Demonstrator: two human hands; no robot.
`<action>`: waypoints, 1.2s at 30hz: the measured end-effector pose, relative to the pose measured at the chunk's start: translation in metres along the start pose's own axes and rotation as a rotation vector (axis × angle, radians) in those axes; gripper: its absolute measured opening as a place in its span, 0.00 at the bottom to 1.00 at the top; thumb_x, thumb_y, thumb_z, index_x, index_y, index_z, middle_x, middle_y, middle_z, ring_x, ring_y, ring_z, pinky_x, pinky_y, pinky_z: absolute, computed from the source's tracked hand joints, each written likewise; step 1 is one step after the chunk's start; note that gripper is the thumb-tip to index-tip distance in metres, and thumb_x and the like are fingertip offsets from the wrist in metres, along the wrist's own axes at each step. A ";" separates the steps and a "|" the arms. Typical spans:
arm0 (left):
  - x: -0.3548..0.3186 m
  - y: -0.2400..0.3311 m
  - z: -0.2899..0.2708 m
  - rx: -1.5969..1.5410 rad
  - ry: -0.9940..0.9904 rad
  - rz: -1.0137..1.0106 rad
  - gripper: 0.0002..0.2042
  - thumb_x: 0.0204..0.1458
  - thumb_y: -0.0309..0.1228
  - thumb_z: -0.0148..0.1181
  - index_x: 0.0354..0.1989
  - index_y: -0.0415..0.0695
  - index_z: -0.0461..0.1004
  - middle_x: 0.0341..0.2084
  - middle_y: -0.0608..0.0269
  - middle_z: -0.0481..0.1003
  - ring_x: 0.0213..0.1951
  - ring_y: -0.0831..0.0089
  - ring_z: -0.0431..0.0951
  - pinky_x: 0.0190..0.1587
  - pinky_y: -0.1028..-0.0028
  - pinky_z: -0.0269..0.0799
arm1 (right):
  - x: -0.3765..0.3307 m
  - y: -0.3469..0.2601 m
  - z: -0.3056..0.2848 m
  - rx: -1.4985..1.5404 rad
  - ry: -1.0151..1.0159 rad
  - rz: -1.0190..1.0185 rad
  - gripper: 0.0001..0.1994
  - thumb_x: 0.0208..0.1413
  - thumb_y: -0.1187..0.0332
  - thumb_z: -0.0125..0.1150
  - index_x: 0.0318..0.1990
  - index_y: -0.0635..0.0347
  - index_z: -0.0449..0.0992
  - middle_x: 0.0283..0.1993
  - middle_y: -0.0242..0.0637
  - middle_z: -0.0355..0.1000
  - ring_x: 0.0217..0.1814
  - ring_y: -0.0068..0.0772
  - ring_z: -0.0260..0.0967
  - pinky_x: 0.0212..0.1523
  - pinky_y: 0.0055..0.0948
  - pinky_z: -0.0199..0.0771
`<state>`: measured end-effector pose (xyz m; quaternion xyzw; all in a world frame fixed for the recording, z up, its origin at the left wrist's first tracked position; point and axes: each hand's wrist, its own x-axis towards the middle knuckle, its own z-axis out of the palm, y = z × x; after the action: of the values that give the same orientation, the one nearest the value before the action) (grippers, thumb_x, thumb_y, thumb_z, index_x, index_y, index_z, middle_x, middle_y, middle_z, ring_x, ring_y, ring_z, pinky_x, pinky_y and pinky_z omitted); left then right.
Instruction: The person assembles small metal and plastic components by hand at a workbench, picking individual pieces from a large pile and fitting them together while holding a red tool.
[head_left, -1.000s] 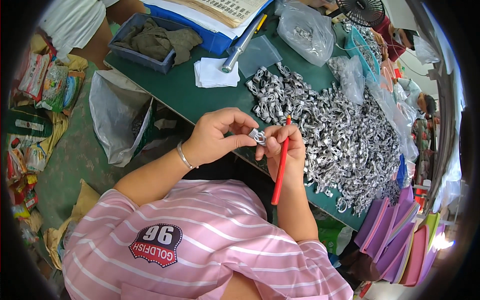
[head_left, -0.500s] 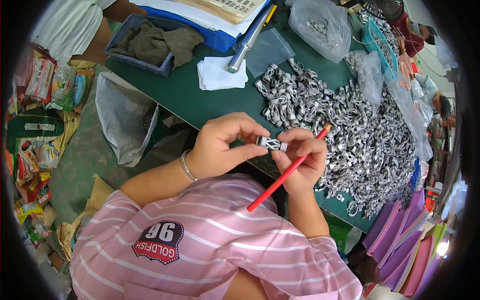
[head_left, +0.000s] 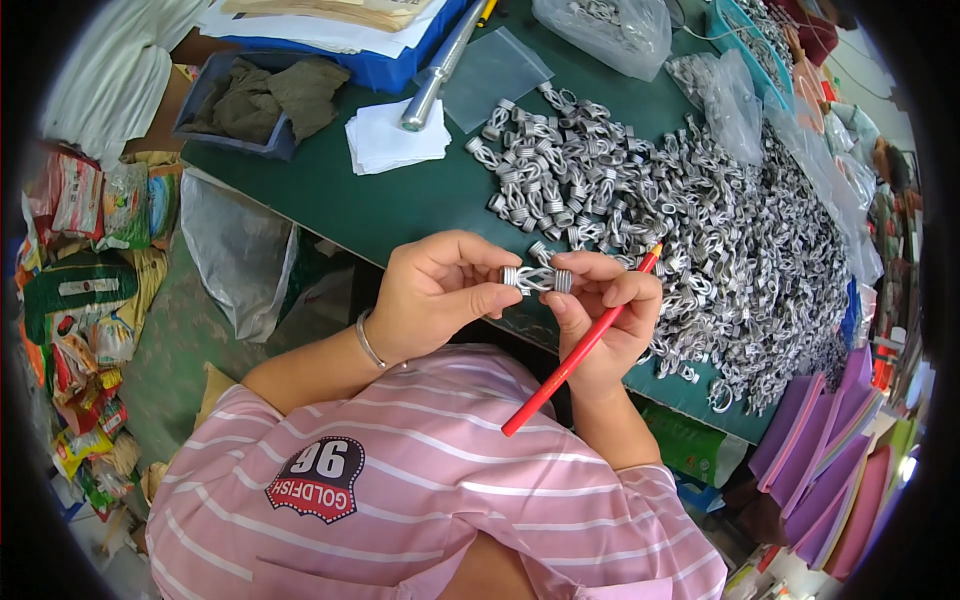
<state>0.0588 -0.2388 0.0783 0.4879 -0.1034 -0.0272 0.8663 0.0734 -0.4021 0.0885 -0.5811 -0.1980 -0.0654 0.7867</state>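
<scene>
Your left hand [head_left: 435,295] and right hand [head_left: 605,320] are both clamped on one metal spring clip [head_left: 535,279], held above the near edge of the green surface [head_left: 400,205]. Your right hand also grips a red pencil [head_left: 580,345]. The clip pile [head_left: 700,220] lies just beyond.

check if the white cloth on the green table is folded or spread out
Folded. The white cloth lies as a compact stack on the green table, with layered edges showing along its sides, beside the metal tube.
</scene>
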 end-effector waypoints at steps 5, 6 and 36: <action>0.004 0.004 0.007 -0.011 0.051 -0.303 0.10 0.50 0.22 0.54 0.41 0.34 0.69 0.25 0.60 0.74 0.24 0.80 0.74 0.26 0.83 0.71 | -0.001 -0.001 -0.002 -0.031 -0.023 -0.082 0.20 0.42 0.85 0.60 0.33 0.57 0.53 0.41 0.55 0.68 0.32 0.26 0.64 0.35 0.23 0.68; 0.006 0.003 0.007 -0.007 0.049 -0.306 0.10 0.50 0.22 0.54 0.41 0.34 0.69 0.25 0.60 0.74 0.24 0.80 0.74 0.26 0.83 0.71 | -0.001 -0.001 -0.003 -0.072 -0.045 -0.101 0.19 0.42 0.84 0.60 0.32 0.57 0.54 0.41 0.54 0.69 0.31 0.26 0.64 0.35 0.22 0.67; 0.015 0.009 0.014 0.062 0.067 -0.506 0.11 0.50 0.25 0.56 0.42 0.37 0.70 0.25 0.68 0.68 0.18 0.88 0.62 0.17 0.87 0.56 | 0.011 -0.018 -0.026 -0.673 -0.174 -0.036 0.15 0.36 0.84 0.62 0.23 0.61 0.59 0.31 0.42 0.70 0.23 0.28 0.67 0.23 0.22 0.67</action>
<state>0.0699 -0.2477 0.0951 0.5252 0.0499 -0.2236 0.8196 0.0832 -0.4308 0.1021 -0.8077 -0.2420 -0.0912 0.5299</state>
